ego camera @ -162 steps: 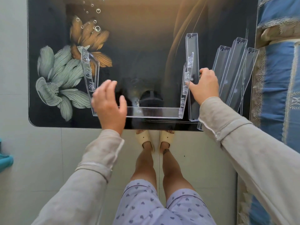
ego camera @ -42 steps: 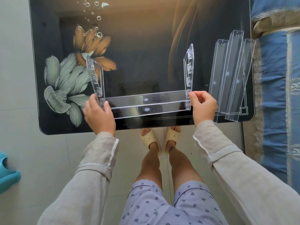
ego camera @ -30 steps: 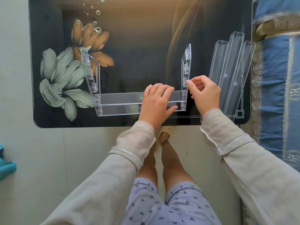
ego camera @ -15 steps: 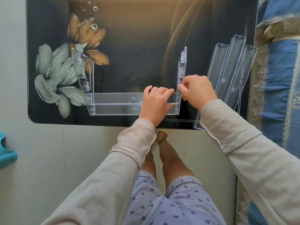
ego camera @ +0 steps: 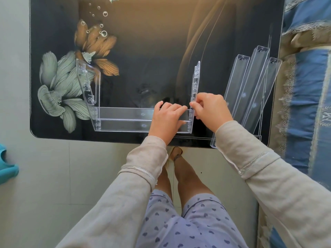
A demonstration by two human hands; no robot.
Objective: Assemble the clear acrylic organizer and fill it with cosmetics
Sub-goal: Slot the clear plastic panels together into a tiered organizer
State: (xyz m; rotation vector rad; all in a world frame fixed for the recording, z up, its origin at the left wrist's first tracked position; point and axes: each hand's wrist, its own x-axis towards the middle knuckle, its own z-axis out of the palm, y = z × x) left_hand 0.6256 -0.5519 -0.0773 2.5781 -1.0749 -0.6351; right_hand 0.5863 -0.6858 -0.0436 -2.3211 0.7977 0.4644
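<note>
A partly built clear acrylic organizer stands near the front edge of the black glass table (ego camera: pixel 161 51). It has a left side panel (ego camera: pixel 87 83), a right side panel (ego camera: pixel 195 81) and one clear tray (ego camera: pixel 123 119) fitted across the bottom between them. My left hand (ego camera: pixel 167 120) grips the tray's right end, fingers over its top edge. My right hand (ego camera: pixel 210 109) pinches the lower part of the right side panel where it meets the tray. No cosmetics are in view.
Three loose clear trays (ego camera: pixel 250 90) lie slanted on the table's right side, the nearest reaching its front edge. A blue and beige bedspread (ego camera: pixel 308 86) borders the table on the right. A teal object (ego camera: pixel 7 167) sits on the tiled floor at left.
My left hand left the organizer's left corner and came across to the tray's right end. My right hand closed in on the right panel's joint. The organizer stays in place.
</note>
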